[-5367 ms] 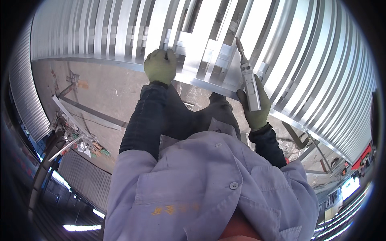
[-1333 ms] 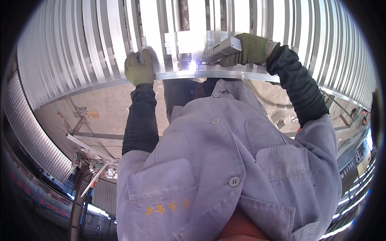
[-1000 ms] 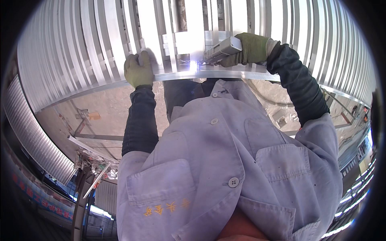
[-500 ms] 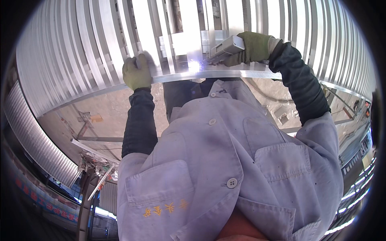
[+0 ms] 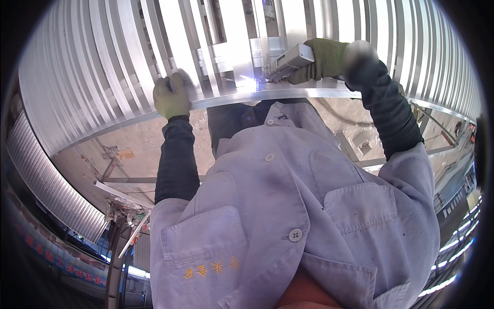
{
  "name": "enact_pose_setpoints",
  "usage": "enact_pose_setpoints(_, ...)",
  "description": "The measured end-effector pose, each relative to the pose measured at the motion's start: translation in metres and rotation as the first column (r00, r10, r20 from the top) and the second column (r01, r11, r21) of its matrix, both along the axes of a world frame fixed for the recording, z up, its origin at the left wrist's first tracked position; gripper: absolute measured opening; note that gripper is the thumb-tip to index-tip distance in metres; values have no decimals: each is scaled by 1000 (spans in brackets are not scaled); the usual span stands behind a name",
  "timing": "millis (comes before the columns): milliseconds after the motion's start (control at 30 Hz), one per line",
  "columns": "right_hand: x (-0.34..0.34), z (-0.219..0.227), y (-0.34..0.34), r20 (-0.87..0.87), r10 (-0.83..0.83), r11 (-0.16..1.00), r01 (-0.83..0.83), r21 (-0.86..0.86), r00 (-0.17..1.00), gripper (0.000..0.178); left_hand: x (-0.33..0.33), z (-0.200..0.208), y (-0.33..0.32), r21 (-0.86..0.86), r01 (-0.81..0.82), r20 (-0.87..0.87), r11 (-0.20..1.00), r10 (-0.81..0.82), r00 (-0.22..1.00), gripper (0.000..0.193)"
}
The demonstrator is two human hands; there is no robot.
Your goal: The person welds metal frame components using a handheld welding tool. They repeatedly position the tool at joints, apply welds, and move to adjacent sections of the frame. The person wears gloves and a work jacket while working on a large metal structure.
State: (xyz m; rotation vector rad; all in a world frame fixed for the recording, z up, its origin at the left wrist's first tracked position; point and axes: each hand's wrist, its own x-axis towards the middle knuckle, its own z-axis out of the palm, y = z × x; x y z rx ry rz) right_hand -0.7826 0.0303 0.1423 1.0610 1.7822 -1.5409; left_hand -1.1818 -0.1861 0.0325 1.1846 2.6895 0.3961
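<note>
My right hand (image 5: pixel 321 59), in a green glove, grips a grey welding torch (image 5: pixel 287 61) whose tip points left and down at a bright spark (image 5: pixel 251 83) on the metal frame. My left hand (image 5: pixel 171 97), also gloved, presses flat on the frame's near edge bar (image 5: pixel 216 99), fingers spread a little. The frame is a rack of many parallel silver slats (image 5: pixel 175 46) running away from me, with a flat silver plate (image 5: pixel 234 54) between the slats just above the spark.
My pale work jacket (image 5: pixel 288 206) fills the lower middle. Below the frame lies a concrete floor (image 5: pixel 128 149) with metal bars and scraps at left. A second slatted panel (image 5: pixel 46 190) stands at lower left, and more slats curve off to the right (image 5: pixel 442 56).
Over five seconds my right hand swung the torch from upright at the right to horizontal at the frame's middle, where a spark shows. In the last second both hands barely shifted.
</note>
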Motion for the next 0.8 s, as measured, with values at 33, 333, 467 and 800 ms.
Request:
enact_pose_setpoints(33, 3, -4, -1, -15, 0, 1000, 0, 1, 1000, 78, 0, 0, 1, -4, 11, -6, 1000, -12, 1000, 57)
enact_pose_setpoints(333, 23, -29, -5, -132, -13, 1000, 14, 4, 991, 76, -7, -8, -4, 22, 69, -56, 997, -67, 996, 57)
enact_pose_setpoints(467, 37, -30, -5, -166, -21, 1000, 19, -14, 986, 67, -18, -13, 4, 75, 87, -12, 993, -86, 996, 52)
enact_pose_setpoints(800, 78, 19, -19, -243, -171, 980, 190, 57, 955, 72, 139, -21, 123, 194, 738, -141, 647, -726, 673, 56)
